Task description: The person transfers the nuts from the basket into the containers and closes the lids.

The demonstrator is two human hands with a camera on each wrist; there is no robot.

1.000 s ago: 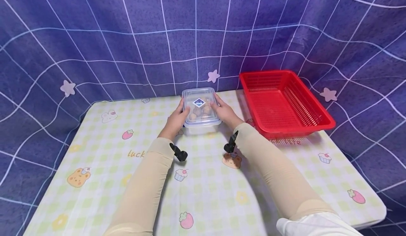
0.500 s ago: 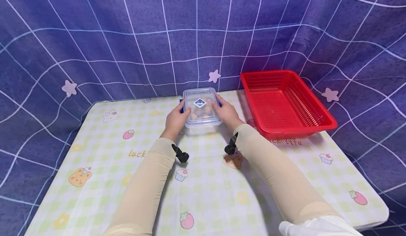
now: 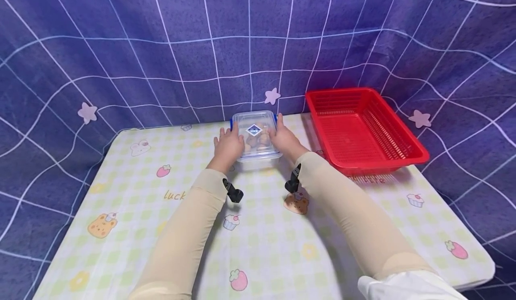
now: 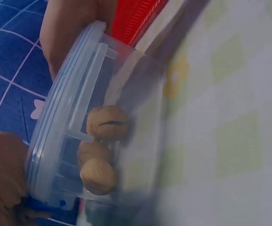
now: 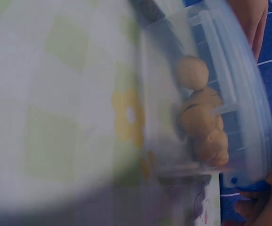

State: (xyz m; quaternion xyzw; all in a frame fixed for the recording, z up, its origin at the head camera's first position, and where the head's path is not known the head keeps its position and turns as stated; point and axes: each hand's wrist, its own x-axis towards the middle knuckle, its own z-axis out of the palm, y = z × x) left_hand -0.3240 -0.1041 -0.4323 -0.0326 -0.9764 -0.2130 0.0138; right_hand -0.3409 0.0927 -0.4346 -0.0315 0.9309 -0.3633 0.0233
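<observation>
A clear plastic food container stands on the table under a clear lid with a blue diamond label. Several round brown walnuts, some with cracks in their shells, lie inside. Blue clips show along its sides. My left hand presses at the lid's left edge, its fingers spread and fairly straight. At the right edge my right hand has its thumb over the lid, while its other fingers curl by the blue clip in the right wrist view.
A red slotted plastic basket stands at the back right, a little apart from the container. The table wears a green checked cloth with printed figures. A blue gridded curtain hangs close behind.
My left hand has shifted from gripping the lid's side to spread fingers at its left edge. My right index finger now points up along the right edge. The container stays put.
</observation>
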